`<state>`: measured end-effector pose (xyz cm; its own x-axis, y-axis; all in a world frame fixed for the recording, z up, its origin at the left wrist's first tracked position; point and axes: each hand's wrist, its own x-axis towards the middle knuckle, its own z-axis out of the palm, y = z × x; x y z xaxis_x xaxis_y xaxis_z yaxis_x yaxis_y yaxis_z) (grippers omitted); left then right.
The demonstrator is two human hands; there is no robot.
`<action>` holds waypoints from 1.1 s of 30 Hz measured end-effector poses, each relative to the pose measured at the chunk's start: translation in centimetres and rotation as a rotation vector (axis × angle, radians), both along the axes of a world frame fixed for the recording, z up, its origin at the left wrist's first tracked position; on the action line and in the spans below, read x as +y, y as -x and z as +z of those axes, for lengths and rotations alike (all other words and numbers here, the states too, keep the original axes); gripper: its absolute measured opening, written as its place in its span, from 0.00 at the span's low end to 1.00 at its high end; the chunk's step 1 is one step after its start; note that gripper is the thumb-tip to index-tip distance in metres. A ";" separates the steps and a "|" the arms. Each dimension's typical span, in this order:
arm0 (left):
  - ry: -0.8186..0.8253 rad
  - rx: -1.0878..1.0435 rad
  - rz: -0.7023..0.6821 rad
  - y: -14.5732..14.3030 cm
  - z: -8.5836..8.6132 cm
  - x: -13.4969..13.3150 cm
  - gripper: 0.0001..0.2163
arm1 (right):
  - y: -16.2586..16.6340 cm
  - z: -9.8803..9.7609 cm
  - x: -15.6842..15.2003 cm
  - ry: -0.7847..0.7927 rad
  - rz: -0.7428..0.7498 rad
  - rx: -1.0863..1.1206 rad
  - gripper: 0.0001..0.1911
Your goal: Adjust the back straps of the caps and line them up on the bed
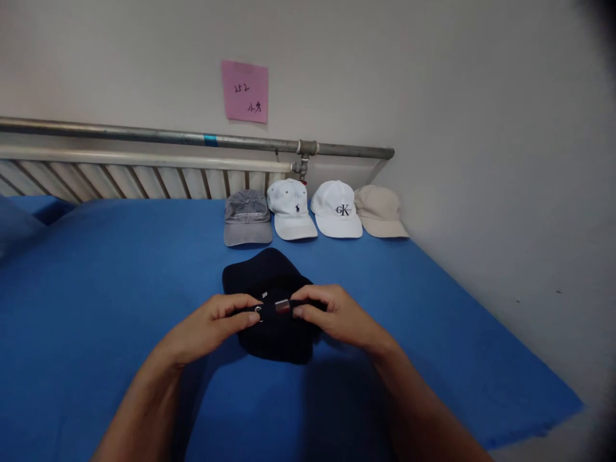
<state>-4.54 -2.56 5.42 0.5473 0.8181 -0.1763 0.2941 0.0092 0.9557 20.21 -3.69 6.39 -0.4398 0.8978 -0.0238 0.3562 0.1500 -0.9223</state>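
Note:
A black baseball cap [282,343] is held over the blue sheet, its brim pointing away from me and its back strap nearest me. My left hand [214,324] pinches the strap's left part beside a round metal eyelet. On the other side, my right hand [334,314] pinches the strap by a silver metal buckle [282,306]. Both hands have thumb and fingers closed on the strap. A small light label shows inside the cap. The dark fabric makes it hard to see whether the strap's ends are joined.
Behind the black cap stand a grey cap [248,221], a pale cap with a horse logo [292,212], a white CK cap [337,210] and a beige cap [381,212] in a row. A metal pipe [144,135] and radiator [106,179] run along the wall, below a pink note [244,92].

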 end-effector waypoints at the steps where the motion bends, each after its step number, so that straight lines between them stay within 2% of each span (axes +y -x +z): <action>1: -0.006 -0.018 0.011 0.3 0.1 0.0 0.11 | -0.2 0.0 0.0 0.013 0.007 0.029 0.07; 7: -0.037 0.035 0.000 0.3 0.6 -0.4 0.17 | -0.1 0.1 0.2 0.051 0.038 0.107 0.09; 9: -0.145 0.079 0.038 -0.2 0.7 -0.5 0.17 | 0.0 0.0 0.3 0.060 0.010 0.104 0.09; 13: -0.387 0.145 0.068 -0.8 0.9 -0.6 0.11 | 0.0 -0.3 0.5 0.079 -0.023 0.131 0.09; 18: -0.467 0.193 0.043 -0.6 0.9 -0.7 0.11 | -0.1 -0.5 0.5 0.094 -0.034 0.151 0.09; 24: -0.418 0.178 0.064 -0.8 0.8 -0.6 0.08 | 0.1 -0.4 0.5 0.098 -0.034 0.192 0.09; 30: -0.120 0.127 0.079 -1.0 0.7 -0.6 0.09 | 0.1 -0.2 0.4 0.109 -0.014 0.223 0.08; 33: -0.118 0.097 0.055 -0.9 0.6 -0.7 0.11 | 0.0 -0.4 0.5 0.100 -0.024 0.230 0.08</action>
